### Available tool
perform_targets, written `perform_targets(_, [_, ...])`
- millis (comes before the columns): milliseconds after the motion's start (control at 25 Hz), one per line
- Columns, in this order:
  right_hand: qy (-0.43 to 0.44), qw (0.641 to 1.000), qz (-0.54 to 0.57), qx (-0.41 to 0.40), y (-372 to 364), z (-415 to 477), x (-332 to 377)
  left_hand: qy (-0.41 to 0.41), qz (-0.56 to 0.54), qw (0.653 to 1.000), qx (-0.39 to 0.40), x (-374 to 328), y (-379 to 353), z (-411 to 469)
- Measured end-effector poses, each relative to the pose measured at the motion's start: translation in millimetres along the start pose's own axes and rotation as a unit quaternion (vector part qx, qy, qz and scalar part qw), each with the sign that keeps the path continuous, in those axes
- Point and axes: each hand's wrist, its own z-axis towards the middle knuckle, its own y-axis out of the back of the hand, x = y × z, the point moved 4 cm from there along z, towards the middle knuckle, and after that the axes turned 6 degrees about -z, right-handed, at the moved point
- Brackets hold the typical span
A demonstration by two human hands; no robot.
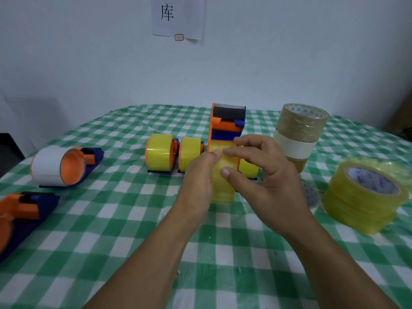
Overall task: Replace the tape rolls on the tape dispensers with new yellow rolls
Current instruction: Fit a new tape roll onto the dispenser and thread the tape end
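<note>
An orange and blue tape dispenser [226, 126] stands upright mid-table with a yellow tape roll [220, 175] on its hub. My left hand [198, 175] holds the roll from the left, thumb on its face. My right hand [260, 170] grips it from the right, fingers curled over the top and thumb on the front. Two dispensers with yellow rolls [160, 156] [190, 155] stand just to the left. Another yellow roll [249, 167] shows behind my right hand. A stack of new yellow rolls [365, 197] sits at the right.
A dispenser with a white roll [60, 167] lies at the left, and a dispenser without a roll [20, 217] near the left edge. A stack of brown and white used rolls [298, 134] stands at the back right. The green checked tablecloth [133, 241] covers the table.
</note>
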Motion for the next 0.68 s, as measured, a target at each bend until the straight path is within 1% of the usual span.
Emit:
perform_targets(80, [0.002, 1.000, -0.030, -0.003, -1, 2, 4, -0.005, 0.005, 1.000, 0.008, -4, -1, -2])
perform_targets(160, [-0.017, 1.000, -0.024, 0.007, -1, 4, 6, -0.005, -0.001, 1.000, 0.027, -7, -4, -3])
perform_targets(240, [-0.062, 0.998, 0.012, 0.025, 1, 10, 8, -0.002, -0.009, 0.999, 0.033, -8, -5, -4])
perform_targets(360, [-0.149, 0.983, 0.096, 0.044, 5, 18, 11, -0.007, 0.014, 0.999, 0.040, -11, -7, -6])
perform_targets(400, [-0.159, 0.982, 0.093, 0.049, 6, 19, 15, -0.007, 0.022, 0.999, 0.043, -12, -8, -7])
perform_targets(520, [-0.133, 0.988, 0.038, 0.067, 6, 22, 25, 0.005, 0.044, 0.998, 0.045, -13, -8, -8])
perform_targets(600, [-0.102, 0.991, -0.031, 0.086, 6, 25, 30, 0.017, 0.058, 0.997, 0.054, -11, -7, -8])
perform_targets(680, [-0.084, 0.984, -0.120, 0.103, 7, 30, 31, 0.021, 0.082, 0.995, 0.062, -9, -7, -8])
